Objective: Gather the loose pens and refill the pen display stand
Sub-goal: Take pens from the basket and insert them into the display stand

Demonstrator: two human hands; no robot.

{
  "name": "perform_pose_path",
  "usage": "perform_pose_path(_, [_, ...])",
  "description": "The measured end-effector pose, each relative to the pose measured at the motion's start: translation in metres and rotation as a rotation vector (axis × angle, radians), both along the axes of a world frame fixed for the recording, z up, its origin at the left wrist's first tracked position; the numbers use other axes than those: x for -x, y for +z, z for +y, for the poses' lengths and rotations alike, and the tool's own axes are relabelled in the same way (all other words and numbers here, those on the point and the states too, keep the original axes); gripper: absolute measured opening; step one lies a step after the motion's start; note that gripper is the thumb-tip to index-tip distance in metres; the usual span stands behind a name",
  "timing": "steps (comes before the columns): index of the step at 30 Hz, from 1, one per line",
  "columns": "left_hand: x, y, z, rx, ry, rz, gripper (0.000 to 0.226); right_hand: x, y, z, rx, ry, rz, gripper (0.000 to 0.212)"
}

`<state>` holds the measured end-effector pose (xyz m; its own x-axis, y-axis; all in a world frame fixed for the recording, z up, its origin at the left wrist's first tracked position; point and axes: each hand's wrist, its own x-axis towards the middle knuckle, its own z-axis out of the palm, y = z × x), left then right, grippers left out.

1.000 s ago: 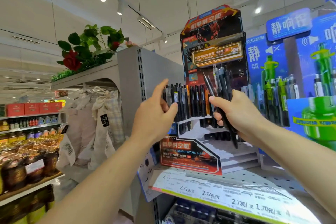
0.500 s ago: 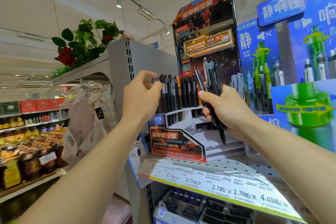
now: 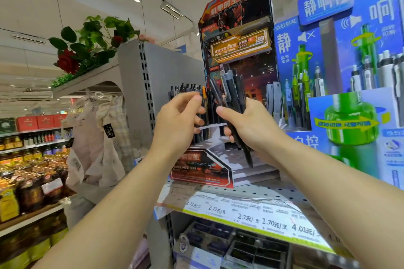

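A dark red-and-black cardboard pen display stand [image 3: 237,35] sits on the grey shelf. Its upper left tier holds a row of black pens [image 3: 189,90] standing upright, one with an orange top. My right hand [image 3: 251,129] is closed around a bundle of several black pens [image 3: 232,94], held in front of the stand with tips pointing down. My left hand [image 3: 179,122] is just left of the bundle, fingers apart and reaching toward it, holding nothing that I can see. The stand's lower steps [image 3: 253,172] look bare.
A blue and green pen display [image 3: 349,72] stands right of the stand. The perforated shelf [image 3: 262,194] carries price tags along its front edge. Below are trays of stock [image 3: 240,249]. Left are hanging cloth bags [image 3: 96,137], shelves of bottles and a fake rose plant [image 3: 87,43].
My left hand has left the row of pens in the stand and come right, toward the bundle. My right hand has shifted slightly left with the bundle.
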<state>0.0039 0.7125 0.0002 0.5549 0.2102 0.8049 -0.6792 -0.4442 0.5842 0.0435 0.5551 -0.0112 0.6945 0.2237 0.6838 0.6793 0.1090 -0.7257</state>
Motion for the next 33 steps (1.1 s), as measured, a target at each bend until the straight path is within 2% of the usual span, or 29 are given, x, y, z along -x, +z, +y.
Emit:
perform_pose_path(2, [0.000, 0.014, -0.017, -0.049, -0.031, 0.096, 0.008, 0.003, 0.000, -0.001, 0.033, 0.037, -0.008, 0.011])
perform_pose_path(4, [-0.003, 0.022, -0.027, -0.044, -0.028, 0.113, 0.010, 0.005, 0.002, -0.004, -0.024, 0.061, 0.013, 0.010])
perform_pose_path(7, [-0.007, 0.037, -0.027, 0.322, -0.125, 0.020, 0.006, 0.006, 0.009, -0.007, -0.244, 0.031, 0.051, 0.007])
perform_pose_path(8, [-0.008, 0.042, -0.023, 0.414, -0.118, -0.044, 0.005, 0.006, 0.013, -0.008, -0.323, -0.012, 0.032, 0.009])
perform_pose_path(9, [-0.010, 0.045, -0.019, 0.422, -0.057, -0.094, 0.005, 0.006, 0.018, -0.010, -0.387, -0.063, -0.008, 0.011])
perform_pose_path(12, [-0.026, 0.039, -0.016, 0.089, 0.200, -0.150, 0.026, 0.003, 0.034, -0.019, -0.453, -0.197, -0.164, 0.008])
perform_pose_path(14, [-0.041, 0.030, -0.021, -0.097, 0.271, -0.154, 0.047, -0.002, 0.038, -0.025, -0.418, -0.327, -0.232, 0.007])
perform_pose_path(17, [-0.059, 0.024, -0.030, -0.261, 0.343, -0.171, 0.048, -0.013, 0.038, -0.030, -0.349, -0.479, -0.247, 0.009])
perform_pose_path(20, [-0.074, 0.022, -0.036, -0.335, 0.355, -0.103, 0.042, -0.018, 0.036, -0.031, -0.300, -0.431, -0.202, 0.013])
perform_pose_path(23, [-0.081, 0.019, -0.036, -0.362, 0.336, -0.108, 0.038, -0.023, 0.035, -0.034, -0.273, -0.379, -0.139, 0.006])
perform_pose_path(25, [-0.084, 0.018, -0.035, -0.388, 0.336, -0.090, 0.035, -0.025, 0.034, -0.036, -0.253, -0.333, -0.081, 0.012])
perform_pose_path(28, [-0.087, 0.017, -0.035, -0.399, 0.308, 0.007, 0.030, -0.023, 0.034, -0.035, -0.237, -0.257, -0.008, 0.007])
perform_pose_path(33, [-0.086, 0.015, -0.039, -0.539, 0.292, 0.185, 0.055, -0.020, 0.036, -0.036, -0.240, -0.156, 0.085, 0.004])
